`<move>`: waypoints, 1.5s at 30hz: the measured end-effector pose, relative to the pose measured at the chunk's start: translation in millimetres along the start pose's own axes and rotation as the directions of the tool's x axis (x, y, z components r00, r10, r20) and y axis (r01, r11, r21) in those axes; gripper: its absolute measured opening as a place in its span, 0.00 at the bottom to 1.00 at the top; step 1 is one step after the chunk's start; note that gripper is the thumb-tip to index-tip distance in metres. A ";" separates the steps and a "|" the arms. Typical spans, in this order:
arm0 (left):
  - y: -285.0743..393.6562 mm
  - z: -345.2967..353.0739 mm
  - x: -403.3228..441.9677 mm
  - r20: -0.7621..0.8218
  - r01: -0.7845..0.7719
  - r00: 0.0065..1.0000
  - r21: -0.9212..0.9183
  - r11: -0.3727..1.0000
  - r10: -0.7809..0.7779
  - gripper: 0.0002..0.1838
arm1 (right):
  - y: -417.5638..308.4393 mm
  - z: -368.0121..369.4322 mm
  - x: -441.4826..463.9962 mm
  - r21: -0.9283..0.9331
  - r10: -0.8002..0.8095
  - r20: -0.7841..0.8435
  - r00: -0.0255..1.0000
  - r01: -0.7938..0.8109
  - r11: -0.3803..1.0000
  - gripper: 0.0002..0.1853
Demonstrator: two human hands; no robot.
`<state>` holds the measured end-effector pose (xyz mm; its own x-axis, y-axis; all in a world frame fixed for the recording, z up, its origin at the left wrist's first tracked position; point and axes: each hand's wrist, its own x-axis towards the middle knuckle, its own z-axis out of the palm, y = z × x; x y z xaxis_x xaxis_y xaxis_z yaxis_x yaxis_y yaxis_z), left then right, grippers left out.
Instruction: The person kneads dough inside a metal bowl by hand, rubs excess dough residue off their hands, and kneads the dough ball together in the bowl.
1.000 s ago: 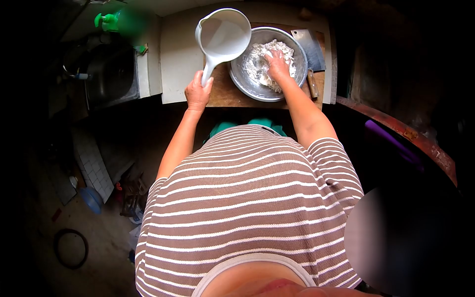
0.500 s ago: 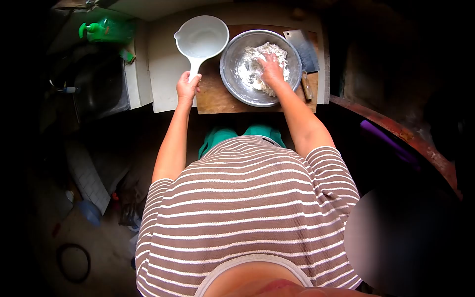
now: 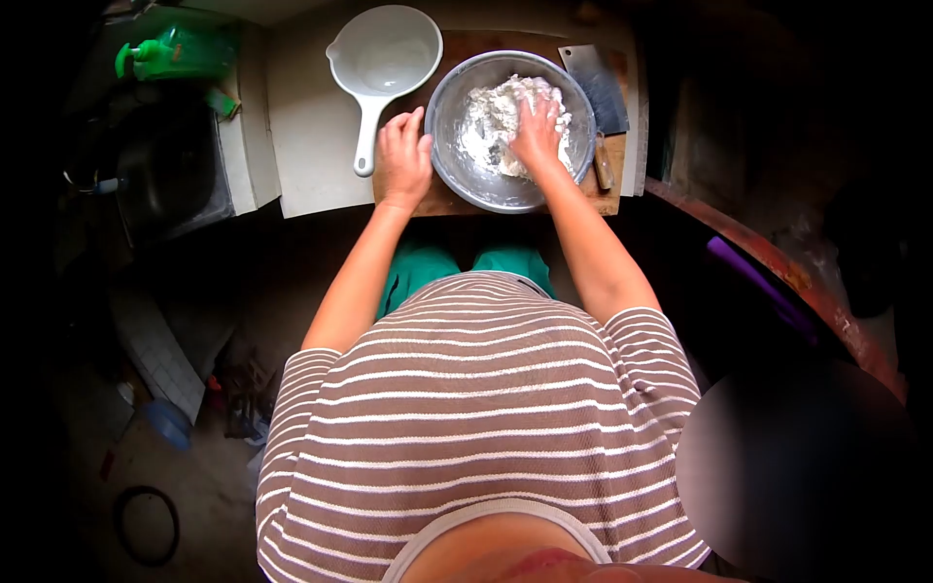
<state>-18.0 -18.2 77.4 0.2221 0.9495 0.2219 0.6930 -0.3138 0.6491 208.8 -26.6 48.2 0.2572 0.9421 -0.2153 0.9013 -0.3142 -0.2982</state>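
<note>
**While sunk into crumbly white flour dough (image 3: pixel 491 102), right hand (image 3: pixel 535 138) low in a round grey metal bowl (image 3: pixel 453 160)**

Although spread at the knuckles, fingertips lost in the dough; cannot tell whether closed on a clump. Left hand (image 3: pixel 403 160) loosely open, holding nothing, just beside the bowl's left rim; cannot tell whether touching. Left of that, a white plastic dipper (image 3: pixel 372 115) with round cup and side spout, apparently resting on the pale desk (image 3: pixel 311 136): long axis slightly slanted, handle toward the body, spout to the left. Probably light and stiff, best taken by the handle. Dough probably soft and sticky, crumbly at the edges, better gathered with a whole palm than pinched. Bowl likely rigid and smooth, best steadied at the rim; round, hence no long axis, mouth upward on a brown wooden board (image 3: pixel 442 202). Right of the bowl, a grey-bladed cleaver (image 3: pixel 595 92), wooden handle toward the body.
</note>
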 end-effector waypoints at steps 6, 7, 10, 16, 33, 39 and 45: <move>-18.9 63.3 7.8 0.026 0.351 0.932 -0.311 0.883 -0.361 0.25 | 26.5 8.8 31.8 0.118 -0.136 -0.034 0.990 0.139 0.983 0.38; -18.8 63.8 10.6 0.002 0.330 0.937 -0.328 0.885 -0.349 0.23 | 32.9 9.9 36.9 0.163 -0.181 -0.052 0.982 0.187 0.969 0.38; -18.0 68.6 12.9 -0.011 0.302 0.943 -0.380 0.874 -0.331 0.22 | 23.0 17.2 38.7 0.184 -0.222 -0.086 0.971 0.235 0.955 0.38; -18.8 80.0 15.1 -0.080 0.314 0.931 -0.325 0.892 -0.357 0.20 | -28.9 16.9 3.0 0.021 -0.442 0.111 0.890 0.443 0.896 0.29; -22.4 75.9 15.2 -0.115 0.224 0.954 -0.337 0.915 -0.276 0.20 | -35.5 28.6 10.6 -0.082 -0.575 0.137 0.806 0.588 0.805 0.26; -20.6 71.8 12.1 -0.030 0.285 0.950 -0.326 0.901 -0.311 0.20 | -43.0 36.7 43.6 0.309 0.295 -0.212 0.932 -0.222 0.925 0.36; -26.5 82.2 13.1 -0.133 0.201 0.958 -0.330 0.922 -0.256 0.19 | -64.3 47.5 19.3 0.070 -0.161 -0.128 0.979 0.171 0.983 0.33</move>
<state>23.0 3.3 3.3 -0.0560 0.9881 0.1432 0.4574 -0.1021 0.8834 139.2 6.3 19.0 0.1512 0.9875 -0.0436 0.9052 -0.1560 -0.3953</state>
